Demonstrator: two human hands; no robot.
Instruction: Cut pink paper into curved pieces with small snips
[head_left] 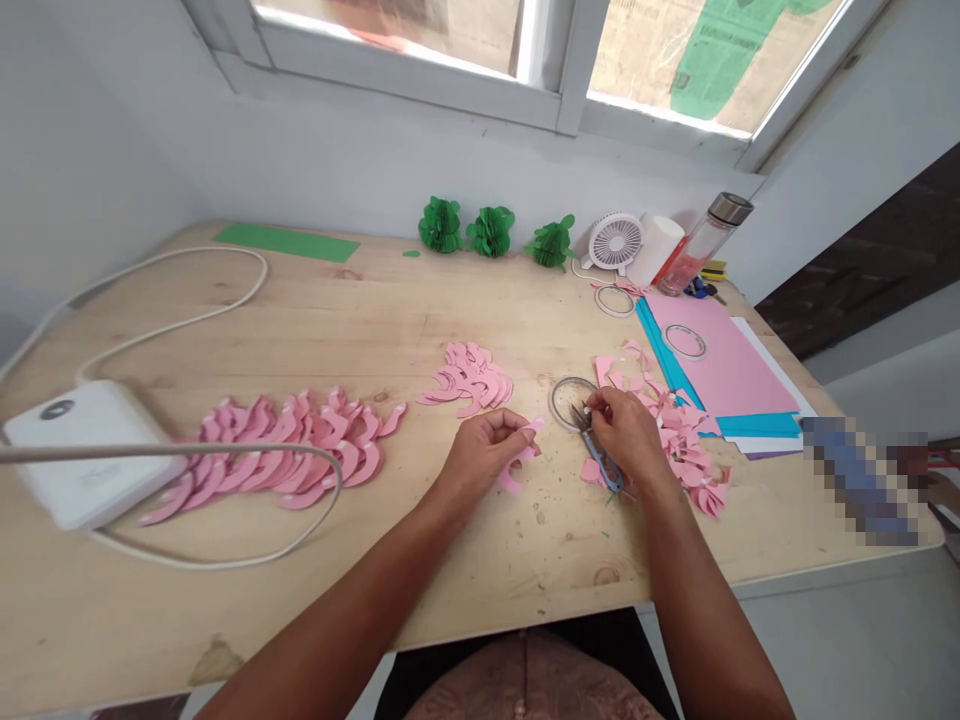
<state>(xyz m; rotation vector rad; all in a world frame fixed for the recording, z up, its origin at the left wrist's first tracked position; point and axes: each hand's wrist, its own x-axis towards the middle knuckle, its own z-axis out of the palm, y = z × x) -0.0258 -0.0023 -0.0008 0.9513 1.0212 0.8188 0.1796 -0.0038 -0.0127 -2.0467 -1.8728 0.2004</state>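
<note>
My left hand (484,445) is closed in a pinch on a curved pink paper strip (517,470) just above the wooden table (375,330). My right hand (626,430) is closed on small blue-handled snips (600,458), blades pointing toward a ring of tape (571,400). A small stack of curved pink pieces (469,378) lies just beyond my left hand. A large spread of the same pink pieces (285,450) lies to the left. Pink paper scraps (686,440) are heaped to the right of my right hand.
A white box (82,450) with a thick cable (225,550) sits at the left. Pink, blue and white sheets (724,370) lie at the right. Three green paper balls (487,232), a small fan (615,242), a bottle (705,242) and a green sheet (289,242) line the back.
</note>
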